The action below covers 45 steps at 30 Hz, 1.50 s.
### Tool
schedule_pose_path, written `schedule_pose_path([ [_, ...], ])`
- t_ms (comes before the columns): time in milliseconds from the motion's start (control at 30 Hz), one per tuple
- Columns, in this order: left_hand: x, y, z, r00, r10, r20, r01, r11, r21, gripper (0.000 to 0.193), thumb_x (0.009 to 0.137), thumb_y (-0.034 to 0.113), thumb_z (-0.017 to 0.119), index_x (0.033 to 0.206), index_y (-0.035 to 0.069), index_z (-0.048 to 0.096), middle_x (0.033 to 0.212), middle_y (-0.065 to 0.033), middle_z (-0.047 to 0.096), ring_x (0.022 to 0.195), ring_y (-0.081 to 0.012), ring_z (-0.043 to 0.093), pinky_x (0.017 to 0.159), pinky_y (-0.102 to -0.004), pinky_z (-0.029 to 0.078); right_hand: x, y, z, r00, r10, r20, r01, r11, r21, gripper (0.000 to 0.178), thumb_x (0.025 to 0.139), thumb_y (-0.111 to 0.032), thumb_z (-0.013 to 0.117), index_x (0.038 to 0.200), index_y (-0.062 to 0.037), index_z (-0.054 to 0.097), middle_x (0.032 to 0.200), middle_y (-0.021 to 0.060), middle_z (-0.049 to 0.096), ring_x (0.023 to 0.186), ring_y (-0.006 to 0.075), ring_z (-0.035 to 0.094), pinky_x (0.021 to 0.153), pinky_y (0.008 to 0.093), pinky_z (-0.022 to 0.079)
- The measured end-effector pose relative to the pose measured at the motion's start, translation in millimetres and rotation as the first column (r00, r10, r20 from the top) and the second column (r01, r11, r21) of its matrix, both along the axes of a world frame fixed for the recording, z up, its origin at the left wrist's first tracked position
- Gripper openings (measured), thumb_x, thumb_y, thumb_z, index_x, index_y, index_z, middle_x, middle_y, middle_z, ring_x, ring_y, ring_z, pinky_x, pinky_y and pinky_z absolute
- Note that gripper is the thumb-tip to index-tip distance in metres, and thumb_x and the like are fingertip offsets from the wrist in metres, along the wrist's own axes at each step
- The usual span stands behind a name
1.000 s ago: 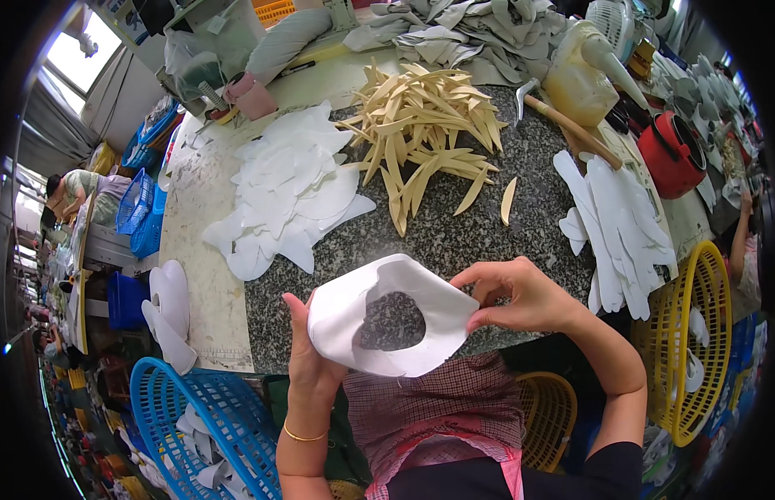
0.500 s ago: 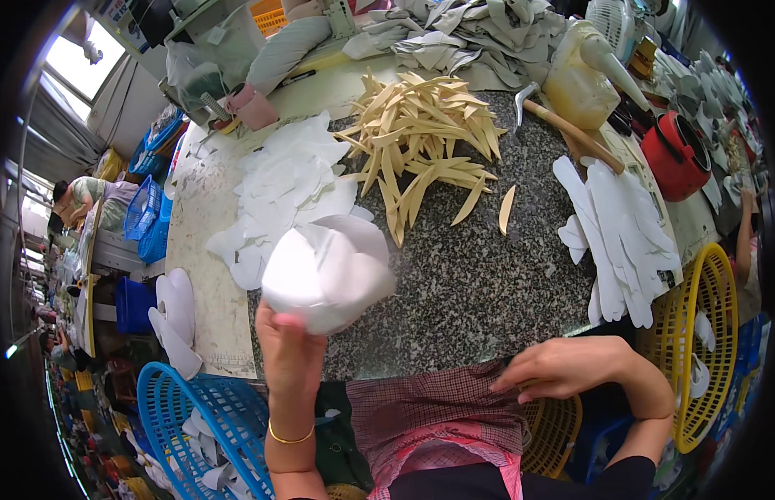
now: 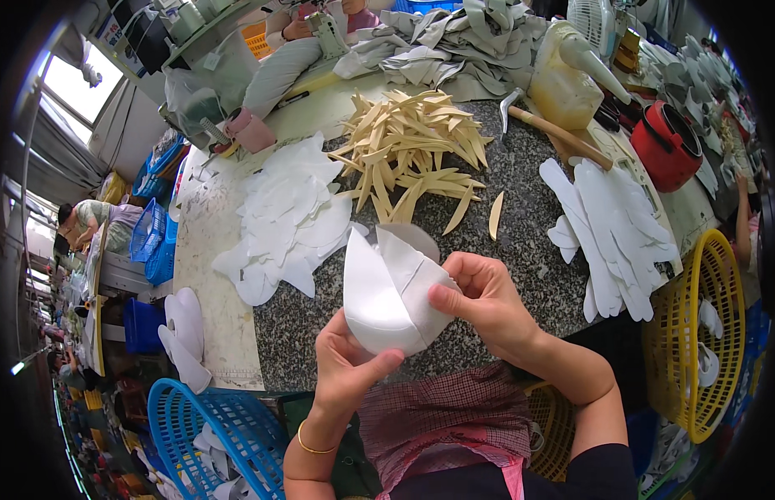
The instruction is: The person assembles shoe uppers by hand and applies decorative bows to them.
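Note:
A white cup-shaped piece [image 3: 394,292], smooth like leather and with a seam and an open split at its top, is held between my two hands over the near edge of the dark stone slab. It looks like a shoe upper. My left hand [image 3: 350,358] grips its lower left, thumb across the front. On its right edge my right hand [image 3: 487,304] pinches with the thumb in front and the fingers behind. Beyond the piece lies a heap of tan crescent-shaped strips [image 3: 412,150], with one tan strip [image 3: 496,216] apart at the right.
White cut pieces [image 3: 283,212] spread at the left, long white strips [image 3: 612,237] at the right. A hammer [image 3: 562,139], yellowish jug [image 3: 567,83] and red pot [image 3: 667,146] stand behind. Blue basket [image 3: 212,433] and yellow basket [image 3: 696,333] flank the table; another person [image 3: 92,221] sits far left.
My right hand has risen from near my apron and taken hold of the piece's right side. My left hand has brought the piece nearer and to the right, turning it.

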State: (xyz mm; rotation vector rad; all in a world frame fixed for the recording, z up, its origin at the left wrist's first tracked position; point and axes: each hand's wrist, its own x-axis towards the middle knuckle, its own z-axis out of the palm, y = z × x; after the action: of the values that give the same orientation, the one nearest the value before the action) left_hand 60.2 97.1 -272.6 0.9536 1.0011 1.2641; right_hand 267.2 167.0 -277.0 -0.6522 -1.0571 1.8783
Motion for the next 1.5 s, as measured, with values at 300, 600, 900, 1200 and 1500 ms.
schedule_pose_path([
  [300, -9, 6, -4, 0.624, 0.203, -0.755, 0.327, 0.809, 0.488, 0.036, 0.075, 0.000, 0.084, 0.108, -0.001, 0.070, 0.098, -0.0089, 0.074, 0.089, -0.0244, 0.072, 0.086, -0.0352, 0.055, 20, 10, 10, 0.870, -0.185, 0.457, -0.094, 0.848, 0.522, 0.023, 0.099, -0.019, 0.067, 0.109, 0.0013, 0.067, 0.096, 0.0048, 0.071, 0.090, 0.0174, 0.065, 0.085, 0.0333, 0.050],
  [600, 3, -2, -45, -0.004, 0.514, -0.858, 0.713, 0.603, 0.357, 0.032, 0.081, 0.016, 0.062, 0.109, 0.000, 0.066, 0.106, -0.0127, 0.065, 0.106, -0.0290, 0.062, 0.093, -0.0427, 0.049, 5, -42, -40, 0.634, -0.710, 0.305, -0.568, -0.160, 0.807, 0.033, 0.095, -0.019, 0.057, 0.127, -0.0100, 0.061, 0.128, 0.0051, 0.064, 0.122, 0.0138, 0.059, 0.121, 0.0394, 0.028],
  [900, -8, -4, -43, -0.192, 0.578, -0.793, 0.772, 0.588, 0.241, 0.019, 0.083, 0.013, 0.062, 0.099, 0.003, 0.063, 0.090, -0.0063, 0.059, 0.088, -0.0187, 0.060, 0.078, -0.0296, 0.049, 8, -45, -74, 0.294, -0.908, 0.299, -0.757, -0.030, 0.653, 0.029, 0.084, -0.020, 0.059, 0.106, -0.0067, 0.072, 0.118, 0.0027, 0.063, 0.134, 0.0216, 0.046, 0.125, 0.0474, 0.018],
  [1200, -7, 0, -35, -0.158, 0.410, -0.898, 0.748, 0.644, 0.163, 0.027, 0.075, 0.012, 0.062, 0.098, -0.004, 0.063, 0.110, -0.0202, 0.063, 0.103, -0.0296, 0.063, 0.091, -0.0379, 0.053, -1, -36, -44, 0.230, -0.796, 0.559, -0.751, 0.220, 0.623, 0.049, 0.084, -0.019, 0.060, 0.127, 0.0023, 0.063, 0.109, 0.0051, 0.060, 0.107, 0.0184, 0.055, 0.094, 0.0336, 0.041],
  [1500, -7, 7, -36, -0.073, 0.396, -0.916, 0.728, 0.649, 0.222, 0.028, 0.075, 0.011, 0.061, 0.097, -0.007, 0.064, 0.123, -0.0253, 0.064, 0.110, -0.0311, 0.063, 0.095, -0.0404, 0.052, -1, -38, -52, 0.216, -0.807, 0.549, -0.754, 0.219, 0.619, 0.050, 0.083, -0.021, 0.059, 0.128, -0.0007, 0.065, 0.112, 0.0057, 0.062, 0.109, 0.0172, 0.054, 0.088, 0.0338, 0.038],
])
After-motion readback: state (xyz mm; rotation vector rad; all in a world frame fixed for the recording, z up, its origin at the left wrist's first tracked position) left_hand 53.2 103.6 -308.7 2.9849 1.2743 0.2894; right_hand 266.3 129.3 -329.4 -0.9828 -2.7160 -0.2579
